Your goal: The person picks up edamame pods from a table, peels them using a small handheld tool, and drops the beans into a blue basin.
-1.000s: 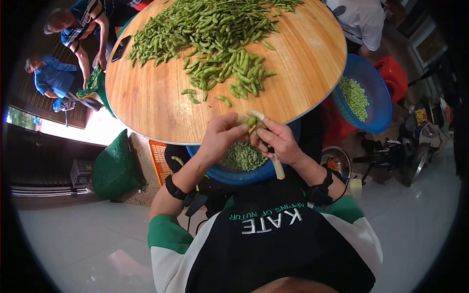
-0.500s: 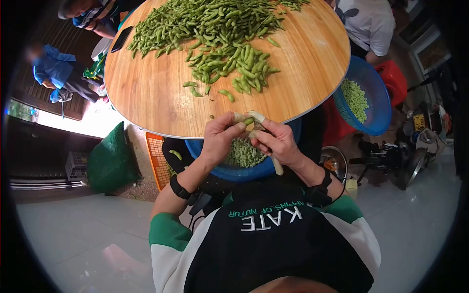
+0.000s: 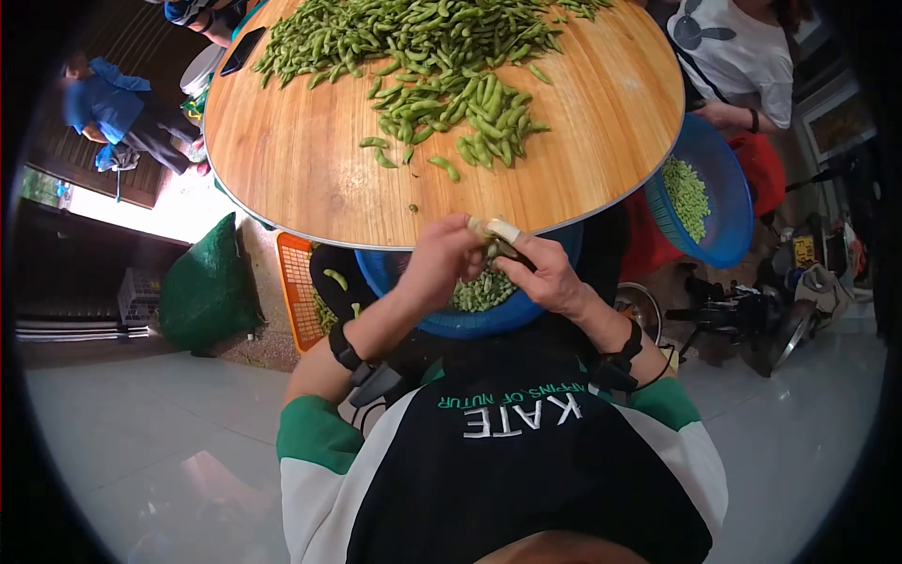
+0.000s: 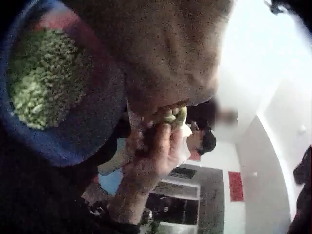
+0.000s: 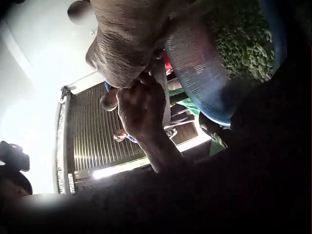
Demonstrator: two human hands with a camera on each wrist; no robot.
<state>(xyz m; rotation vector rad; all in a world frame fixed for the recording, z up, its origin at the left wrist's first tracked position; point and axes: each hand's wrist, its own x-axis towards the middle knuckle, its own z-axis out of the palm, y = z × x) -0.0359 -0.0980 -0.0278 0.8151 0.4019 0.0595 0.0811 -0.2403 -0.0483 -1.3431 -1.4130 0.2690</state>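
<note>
In the head view, the left hand [image 3: 437, 265] and right hand [image 3: 552, 277] meet above a blue basin [image 3: 460, 325] at the table's near edge. Their fingers curl in around a small green pod [image 3: 502, 250], partly hidden; pale covers wrap some fingertips. Pale green beans [image 4: 170, 117] show between the hands in the left wrist view, beside the right hand's fingertips. The basin holds shelled beans [image 3: 484, 292]. On the round wooden table [image 3: 310, 179] lie a large heap of green pods [image 3: 404, 38] and a smaller group nearer the hands.
A phone [image 3: 242, 51] lies at the table's left edge. A second blue basin [image 3: 723, 202] of beans stands at right by a red stool [image 3: 761, 174]. At left are an orange basket [image 3: 299, 296] and a green sack [image 3: 207, 296]. People are around the table.
The left hand has turned, its back now more toward the head camera, and its fingers hide more of the pod. The table appears slightly higher in the head view.
</note>
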